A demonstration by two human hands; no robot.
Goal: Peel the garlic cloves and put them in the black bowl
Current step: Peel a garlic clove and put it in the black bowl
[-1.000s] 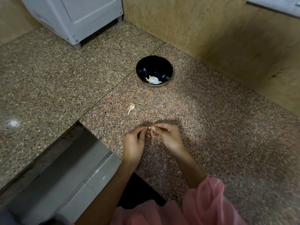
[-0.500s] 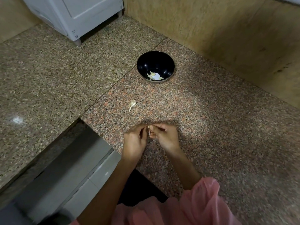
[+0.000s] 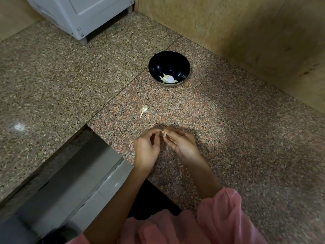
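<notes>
I see both hands at frame centre: left grip point(image 3: 146, 148) and right grip point(image 3: 182, 144) pinch one clove point(image 3: 164, 133). Above, a bowl point(image 3: 158, 67) on the worktop point(image 3: 246, 138).

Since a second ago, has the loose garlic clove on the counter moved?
No. The loose garlic clove keeps its place between the black bowl and the counter seam; only the camera shifted.
</notes>
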